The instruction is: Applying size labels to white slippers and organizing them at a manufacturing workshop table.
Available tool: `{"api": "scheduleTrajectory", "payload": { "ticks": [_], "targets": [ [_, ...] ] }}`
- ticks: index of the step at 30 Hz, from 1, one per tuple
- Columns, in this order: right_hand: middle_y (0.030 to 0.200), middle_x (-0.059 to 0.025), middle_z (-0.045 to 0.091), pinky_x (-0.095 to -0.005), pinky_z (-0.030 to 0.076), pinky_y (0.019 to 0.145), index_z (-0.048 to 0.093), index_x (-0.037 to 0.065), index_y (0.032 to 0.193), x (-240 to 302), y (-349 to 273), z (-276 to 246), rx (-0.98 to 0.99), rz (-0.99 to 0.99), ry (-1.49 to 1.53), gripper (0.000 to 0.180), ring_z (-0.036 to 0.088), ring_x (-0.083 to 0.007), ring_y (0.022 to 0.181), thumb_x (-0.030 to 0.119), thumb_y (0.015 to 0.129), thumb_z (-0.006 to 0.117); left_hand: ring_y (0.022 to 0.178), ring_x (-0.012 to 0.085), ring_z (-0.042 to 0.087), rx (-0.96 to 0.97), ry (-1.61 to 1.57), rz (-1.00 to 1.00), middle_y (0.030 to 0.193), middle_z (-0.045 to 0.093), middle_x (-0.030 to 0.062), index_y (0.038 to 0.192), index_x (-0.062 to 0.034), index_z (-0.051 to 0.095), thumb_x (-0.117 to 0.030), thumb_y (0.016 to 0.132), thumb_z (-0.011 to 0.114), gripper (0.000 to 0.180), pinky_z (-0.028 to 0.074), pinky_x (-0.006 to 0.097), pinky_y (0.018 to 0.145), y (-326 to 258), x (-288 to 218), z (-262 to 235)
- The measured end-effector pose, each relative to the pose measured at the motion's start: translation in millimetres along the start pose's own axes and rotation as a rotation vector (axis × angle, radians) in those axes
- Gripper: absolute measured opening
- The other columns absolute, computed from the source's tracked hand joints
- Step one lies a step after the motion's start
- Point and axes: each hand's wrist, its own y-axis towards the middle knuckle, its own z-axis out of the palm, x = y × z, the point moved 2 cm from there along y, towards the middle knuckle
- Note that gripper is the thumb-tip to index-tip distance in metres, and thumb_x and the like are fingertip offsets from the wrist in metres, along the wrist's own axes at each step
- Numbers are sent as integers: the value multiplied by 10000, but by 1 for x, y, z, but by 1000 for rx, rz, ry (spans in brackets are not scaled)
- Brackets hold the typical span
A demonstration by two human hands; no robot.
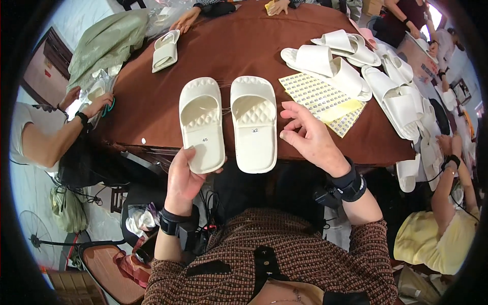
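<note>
My left hand (184,175) grips the heel end of a white slipper (204,147), thumb on the footbed and fingers underneath. Just right of it, a matching white slipper (255,150) lies at the near table edge, its heel over the edge. Each footbed bears a small dark printed mark, and thin loose threads show around the straps. To the right of that second slipper is my right hand (317,141), fingers loosely bent and apart, holding nothing. Beside this hand lie yellow sticker sheets (320,96) covered in small round labels, partly under other slippers.
White slippers (317,66) pile up along the table's right side. A single slipper (165,51) sits at the back left on the brown tablecloth (229,40). Co-workers' hands (99,104) are busy at the left, the far side and the right. Chairs stand below left.
</note>
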Motion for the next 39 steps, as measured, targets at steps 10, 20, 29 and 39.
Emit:
{"api": "scheduleTrajectory", "payload": {
  "ticks": [10,20,29,39],
  "targets": [
    [1240,-112,631,-264,502,778,463,7,1425,-10,0,-2,-14,-12,9,556,617,-138,981,44,908,664,637,251,665,-10,284,-135,930,690,176,1228,84,518,-179,1013,478,342,536,342,526,0,3,-2],
    [1206,-104,660,-265,505,776,490,5,1400,-9,-1,-2,-15,-18,-32,520,634,-146,981,54,913,667,528,151,588,51,380,-167,724,656,94,1084,46,615,-230,1001,576,290,481,270,467,3,-4,-7],
    [1130,-120,658,-291,530,738,516,-2,1342,-11,-2,1,-64,-79,-59,487,648,-170,914,44,884,675,669,137,547,-335,1093,436,795,599,44,1061,38,603,-175,986,651,231,482,261,650,-7,-11,-10],
    [1141,-97,666,-269,514,724,534,9,1345,-9,-3,3,-64,-69,-86,482,635,-147,923,22,882,668,1116,345,549,134,1553,1042,1210,585,130,1131,-55,628,-145,696,868,505,441,457,942,-33,12,46]
  ]
}}
